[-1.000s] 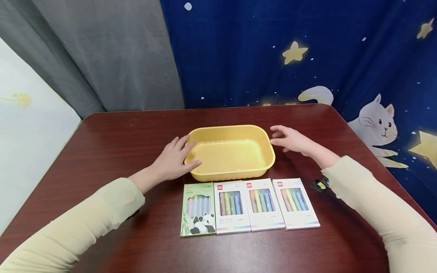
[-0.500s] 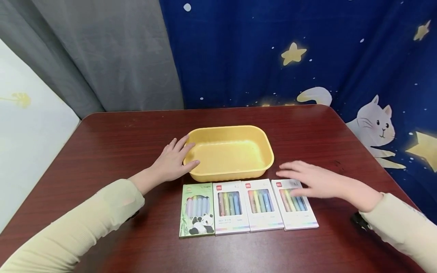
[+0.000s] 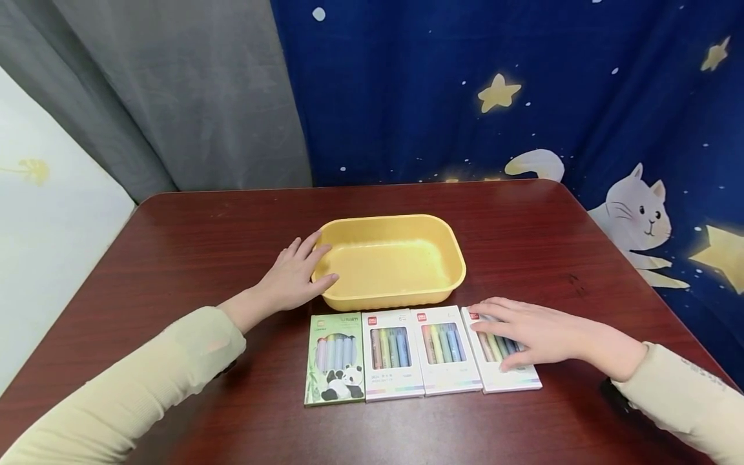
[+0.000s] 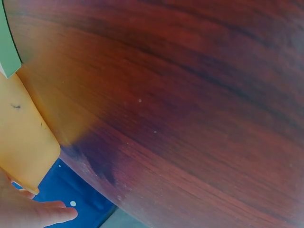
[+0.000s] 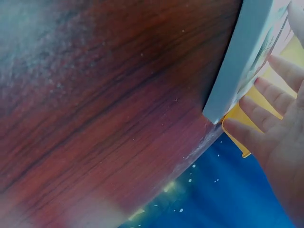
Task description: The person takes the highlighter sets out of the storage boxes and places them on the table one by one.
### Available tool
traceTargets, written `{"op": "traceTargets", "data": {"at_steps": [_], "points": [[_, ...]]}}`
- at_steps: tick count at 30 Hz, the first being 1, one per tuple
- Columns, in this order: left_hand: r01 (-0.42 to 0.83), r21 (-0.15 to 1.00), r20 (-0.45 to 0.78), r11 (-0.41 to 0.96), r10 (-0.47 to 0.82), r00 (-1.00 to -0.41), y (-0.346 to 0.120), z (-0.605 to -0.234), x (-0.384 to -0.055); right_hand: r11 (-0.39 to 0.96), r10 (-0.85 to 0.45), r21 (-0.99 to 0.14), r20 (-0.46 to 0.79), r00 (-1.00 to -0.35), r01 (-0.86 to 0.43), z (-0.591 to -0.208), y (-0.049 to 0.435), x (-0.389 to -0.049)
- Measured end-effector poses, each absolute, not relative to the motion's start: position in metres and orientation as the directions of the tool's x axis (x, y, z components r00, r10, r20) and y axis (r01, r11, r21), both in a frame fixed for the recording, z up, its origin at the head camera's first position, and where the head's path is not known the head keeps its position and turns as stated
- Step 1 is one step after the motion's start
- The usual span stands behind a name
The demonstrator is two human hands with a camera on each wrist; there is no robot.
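Observation:
A yellow plastic basin (image 3: 395, 261) sits in the middle of the table. My left hand (image 3: 290, 274) rests on its left rim with the fingers spread; the left wrist view catches only a corner of that hand (image 4: 33, 209) beside the basin's wall (image 4: 23, 128). My right hand (image 3: 537, 332) lies over the rightmost white box of coloured pens (image 3: 511, 381), partly covering its window. In the right wrist view the fingers (image 5: 273, 95) look extended above the box's edge (image 5: 228, 71); whether they touch it I cannot tell.
To the left of that box lie two more white pen boxes (image 3: 446, 381) (image 3: 395, 384) and a green panda-print pen box (image 3: 316, 387), side by side in front of the basin. Dark red wooden table (image 3: 232, 219) surrounds them. A blue star-print curtain (image 3: 407, 97) hangs behind.
My right hand has come from beside the basin's right rim down toward me, over the rightmost white pen box. The left hand has stayed on the basin.

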State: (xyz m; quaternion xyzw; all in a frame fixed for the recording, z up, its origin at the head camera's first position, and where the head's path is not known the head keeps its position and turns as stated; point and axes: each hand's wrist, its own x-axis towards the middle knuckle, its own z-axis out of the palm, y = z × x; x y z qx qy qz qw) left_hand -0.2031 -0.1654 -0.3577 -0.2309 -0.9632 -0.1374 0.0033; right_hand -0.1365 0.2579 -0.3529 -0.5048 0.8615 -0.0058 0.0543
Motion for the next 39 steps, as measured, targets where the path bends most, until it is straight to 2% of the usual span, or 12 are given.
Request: {"op": "traceTargets", "data": {"at_steps": [7, 10, 19, 27, 35, 39], "points": [[0.443, 0.264, 0.056, 0.857, 0.445, -0.894, -0.164, -0.357, -0.203, 0.557, -0.827, -0.167, -0.205, -0.524, -0.814, -0.349, 0.256, -0.137], [0.445, 0.268, 0.062, 0.854, 0.446, -0.893, -0.164, -0.356, -0.202, 0.563, -0.823, -0.197, -0.218, -0.524, -0.802, -0.349, 0.257, -0.139], [0.447, 0.277, 0.059, 0.851, 0.449, -0.891, -0.164, -0.356, -0.203, 0.501, -0.865, -0.134, -0.096, -0.492, -0.855, -0.354, 0.263, -0.146], [0.442, 0.286, 0.055, 0.85, 0.446, -0.893, -0.165, -0.356, -0.203, 0.532, -0.846, -0.155, -0.149, -0.513, -0.832, -0.355, 0.262, -0.15], [0.444, 0.279, 0.056, 0.852, 0.447, -0.893, -0.164, -0.356, -0.203, 0.488, -0.873, -0.201, -0.122, -0.473, -0.849, -0.359, 0.262, -0.154], [0.443, 0.274, 0.055, 0.854, 0.446, -0.894, -0.164, -0.357, -0.203, 0.495, -0.869, -0.215, -0.137, -0.476, -0.842, -0.36, 0.262, -0.156]]}}
